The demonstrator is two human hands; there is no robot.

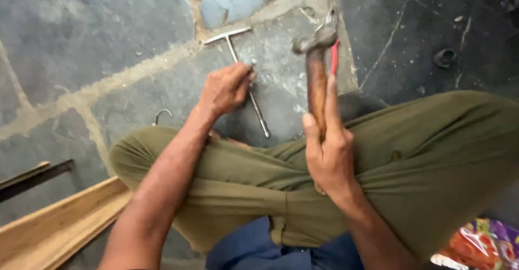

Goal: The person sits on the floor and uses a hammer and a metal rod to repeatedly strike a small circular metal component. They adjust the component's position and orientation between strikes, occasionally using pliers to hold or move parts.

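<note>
**Hammer raised in one hand, T-shaped rod under the other**

Here the person sits cross-legged on a stone floor (97,43), olive trousers (432,156) filling the lower half of the view. The right hand (328,156) has its grip wrapped around the wooden handle of a hammer (316,70), index finger stretched along the shaft; the hammer stands nearly upright, its metal head above the knees and tilted toward the top of the frame. A thin red item (334,56) shows just beside the handle, too narrow to identify.

The left hand (226,89) reaches forward with fingers curled narrowly, fingertips pinched at the shaft of a metal T-shaped rod (246,70) that lies flat on the floor, crossbar away from the person. Whether something small sits between the fingertips cannot be told.

Near the left knee a small wire hook (161,114) lies on the floor. Wooden strips (59,224) rest at lower left, a colourful plastic wrapper (478,245) at lower right, and a dark ring (444,58) well apart at upper right.
</note>
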